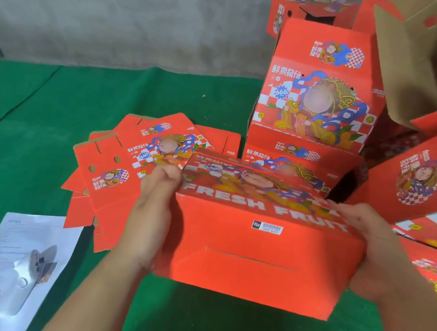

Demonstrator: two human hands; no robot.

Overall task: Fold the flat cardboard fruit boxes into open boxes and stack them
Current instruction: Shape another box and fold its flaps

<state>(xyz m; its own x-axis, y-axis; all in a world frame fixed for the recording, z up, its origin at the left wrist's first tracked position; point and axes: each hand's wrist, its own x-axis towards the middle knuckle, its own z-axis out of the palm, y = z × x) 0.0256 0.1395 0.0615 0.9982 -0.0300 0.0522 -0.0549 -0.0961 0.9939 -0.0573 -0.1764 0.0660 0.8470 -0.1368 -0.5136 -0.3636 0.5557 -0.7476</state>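
I hold a red cardboard fruit box above the green table, its plain bottom panel with a barcode label turned toward me and the "FRESH FRUIT" side facing up. My left hand grips its left end, thumb curled over the top edge. My right hand grips its right end. A fanned pile of flat red boxes lies on the table behind my left hand. Folded boxes stand stacked at the back right.
More folded boxes lean at the right edge, one with open brown flaps at the top right. A printed white sheet lies at the front left on the green cloth. A grey wall rises behind the table.
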